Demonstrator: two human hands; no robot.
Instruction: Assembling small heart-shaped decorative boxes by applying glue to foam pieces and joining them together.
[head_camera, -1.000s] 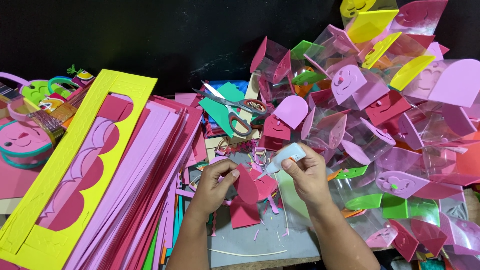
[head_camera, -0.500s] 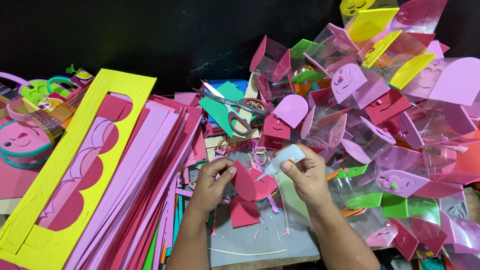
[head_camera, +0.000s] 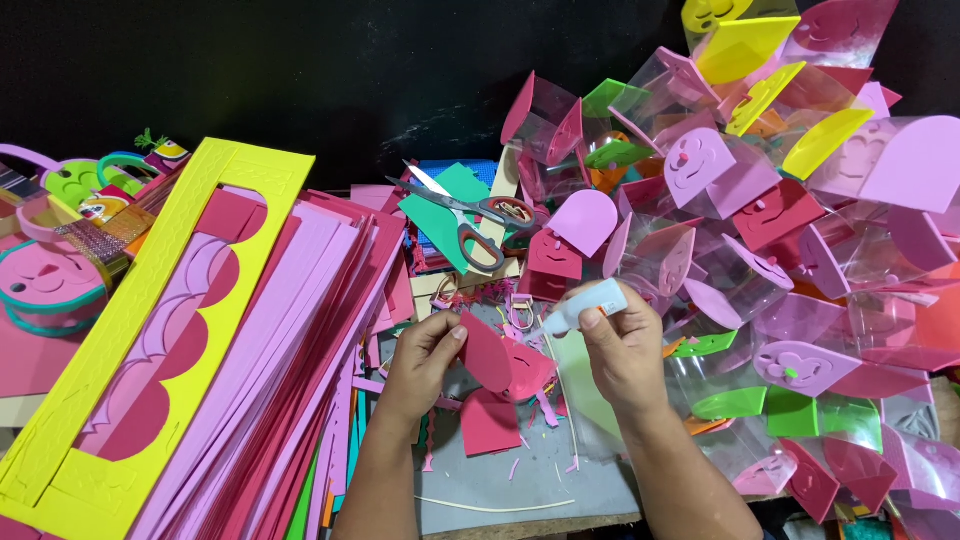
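- Pink foam piece (head_camera: 486, 352), flat and matte with one rounded end, sits pinched between the thumb and fingers of the left hand (head_camera: 425, 358), just above the grey mat at the middle of the table.
- Left hand is curled closed on that piece; another pink cut-out (head_camera: 527, 366) lies right behind it, touching or nearly so.
- Right hand (head_camera: 622, 345) is wrapped shut around a small white glue bottle (head_camera: 585, 304), whose nozzle points left and down towards the foam piece, close to it but apart.
- A square-ish magenta foam piece (head_camera: 489, 423) lies flat on the grey mat (head_camera: 500, 480) below both hands, among thin pink offcuts.
- Scissors (head_camera: 470, 222) with grey and red handles rest on a green sheet (head_camera: 450, 192) beyond the hands.
- To the left, a thick fan of pink and magenta foam sheets (head_camera: 290, 350) carries a long yellow frame (head_camera: 170, 300) with scalloped cut-outs and an embossed surface.
- To the right, a heap of clear plastic boxes (head_camera: 800, 250) with foam faces in pink, yellow and green crowds right up to the right wrist.
- Free room is narrow: only the mat strip between the two piles.
- Backdrop is black.
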